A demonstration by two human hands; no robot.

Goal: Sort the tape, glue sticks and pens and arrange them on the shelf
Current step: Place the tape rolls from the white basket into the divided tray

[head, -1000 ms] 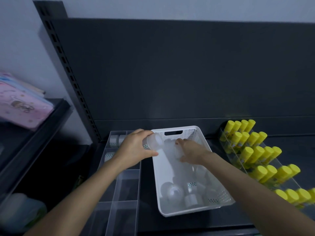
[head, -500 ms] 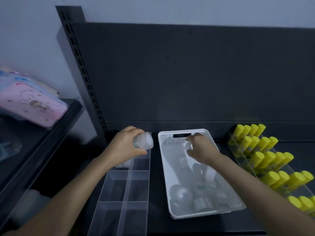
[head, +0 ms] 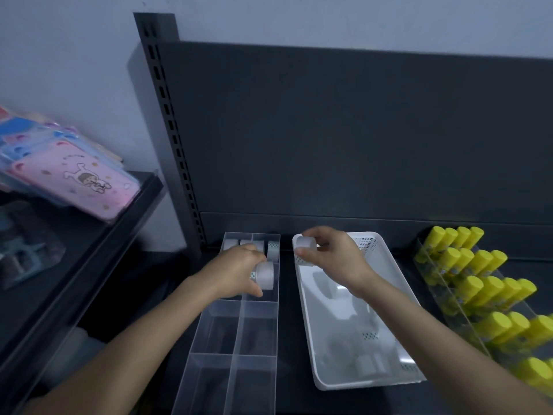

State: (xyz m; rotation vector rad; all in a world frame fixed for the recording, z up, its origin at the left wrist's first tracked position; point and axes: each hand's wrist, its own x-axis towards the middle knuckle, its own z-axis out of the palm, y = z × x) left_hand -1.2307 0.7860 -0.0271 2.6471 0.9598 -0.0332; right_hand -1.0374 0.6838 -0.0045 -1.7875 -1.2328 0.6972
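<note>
My left hand (head: 236, 271) grips a white tape roll (head: 265, 275) over the second compartment row of the clear divided organizer (head: 233, 351). Several tape rolls (head: 273, 250) stand in the organizer's far row. My right hand (head: 332, 259) holds another white tape roll (head: 305, 244) above the far left corner of the white basket (head: 398, 280). More tape rolls (head: 366, 339) lie in the basket's near half. Yellow-capped glue sticks (head: 478, 283) fill a clear rack on the right.
The dark shelf back panel (head: 344, 139) rises right behind the organizer and basket. A slotted upright (head: 170, 130) stands at the left. A neighbouring shelf at the left carries pink packaged goods (head: 80, 181).
My left hand has lowered its tape roll from above the organizer's far end down toward a compartment. My right hand has lifted a roll out of the basket to its far left corner.
</note>
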